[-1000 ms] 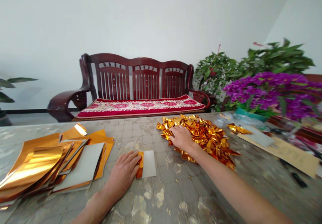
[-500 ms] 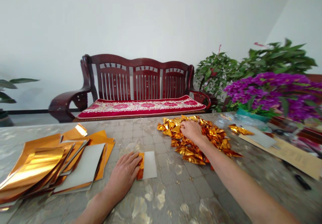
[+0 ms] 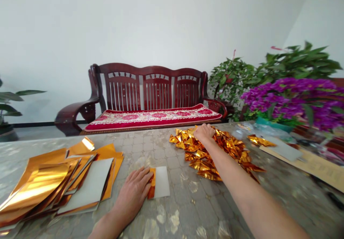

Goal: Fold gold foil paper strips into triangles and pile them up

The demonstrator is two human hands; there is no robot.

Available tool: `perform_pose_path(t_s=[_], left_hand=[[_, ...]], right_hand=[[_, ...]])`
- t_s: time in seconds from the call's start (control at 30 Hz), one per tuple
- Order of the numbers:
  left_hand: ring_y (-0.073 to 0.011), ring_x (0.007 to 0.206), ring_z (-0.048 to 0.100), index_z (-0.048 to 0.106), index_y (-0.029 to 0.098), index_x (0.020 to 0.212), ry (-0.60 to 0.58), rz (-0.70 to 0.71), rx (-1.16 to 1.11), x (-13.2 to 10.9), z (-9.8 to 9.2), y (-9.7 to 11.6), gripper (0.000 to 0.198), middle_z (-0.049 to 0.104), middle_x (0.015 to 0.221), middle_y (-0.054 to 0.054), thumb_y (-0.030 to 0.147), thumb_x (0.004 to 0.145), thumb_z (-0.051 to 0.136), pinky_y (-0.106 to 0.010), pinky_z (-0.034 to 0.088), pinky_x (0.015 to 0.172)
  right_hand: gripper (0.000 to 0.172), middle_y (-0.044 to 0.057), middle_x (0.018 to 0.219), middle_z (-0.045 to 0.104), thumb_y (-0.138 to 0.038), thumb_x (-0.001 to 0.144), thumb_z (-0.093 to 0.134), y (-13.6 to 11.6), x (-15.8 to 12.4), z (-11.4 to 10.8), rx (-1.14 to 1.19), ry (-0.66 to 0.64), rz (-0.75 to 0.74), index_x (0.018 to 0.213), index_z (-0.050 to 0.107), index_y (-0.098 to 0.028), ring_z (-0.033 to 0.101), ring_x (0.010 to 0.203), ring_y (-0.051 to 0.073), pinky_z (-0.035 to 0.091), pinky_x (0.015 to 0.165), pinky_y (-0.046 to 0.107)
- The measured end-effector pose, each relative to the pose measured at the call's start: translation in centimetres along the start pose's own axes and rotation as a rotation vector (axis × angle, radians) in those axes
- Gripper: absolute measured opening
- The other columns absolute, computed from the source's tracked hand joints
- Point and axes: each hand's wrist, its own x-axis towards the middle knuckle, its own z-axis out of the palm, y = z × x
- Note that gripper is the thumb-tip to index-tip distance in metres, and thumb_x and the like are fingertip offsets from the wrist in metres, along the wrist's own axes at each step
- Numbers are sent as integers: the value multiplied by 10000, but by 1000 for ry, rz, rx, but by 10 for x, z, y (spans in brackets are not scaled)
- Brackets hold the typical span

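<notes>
Small sheet (image 3: 162, 182): we see it flat on the patterned table (image 3: 185, 210), a gold strip along its nine o'clock side and white on the rest; we read our clock from here, twelve pointing at the sofa (image 3: 156, 88).
Left hand (image 3: 135, 187): we lay it palm down at nine o'clock of the small sheet, fingers stretched out and close together, their tips on the gold strip.
Right hand (image 3: 204, 133): we reach it between one and two o'clock, over the far part of the foil pile (image 3: 231, 147); its fingers are curled, and we cannot tell whether they pinch a piece.
Foil pile: we find it at two o'clock, a heap of pointed, folded gold pieces on the table.
Gold stack (image 3: 40, 185): we have it at nine o'clock, beyond our left hand, larger loose sheets overlapping unevenly, one white face (image 3: 90, 185) showing on top.
Cardboard (image 3: 317, 165): we see it near three o'clock, a white card (image 3: 286, 149) on it.
Purple flowers (image 3: 292, 99): we have these at two o'clock, past the foil pile.
Red cushion (image 3: 158, 115): we see it at twelve, spread along the sofa seat, its pattern floral.
</notes>
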Motion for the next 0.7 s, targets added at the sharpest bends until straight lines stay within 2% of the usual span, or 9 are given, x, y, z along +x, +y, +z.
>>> perform_pose_path(t_s=[0.33,0.57,0.7], left_hand=[[-248,1315,499,601,263,1284,-65,-32,-7,1,-4,2,366,585,1388,-37,263,947,458,-501,411,1104],[-255,1304,512,610,250,1274,-58,-34,-6,1,-5,3,361,591,1380,-50,254,943,467,-504,415,1103],[-258,1300,515,613,246,1274,-65,-26,14,2,-5,3,362,593,1377,-55,255,945,463,-503,421,1097]], right_hand=[[408,195,1208,641,-410,875,507,-6,9,19,-1,-40,53,1095,736,-154,485,1212,337,378,936,460],[343,167,1180,665,-373,849,529,-11,7,23,47,-66,80,1041,755,-202,470,1239,348,376,950,488],[363,176,1187,672,-383,843,553,-11,7,21,102,-86,128,1050,751,-160,490,1219,368,386,953,457]])
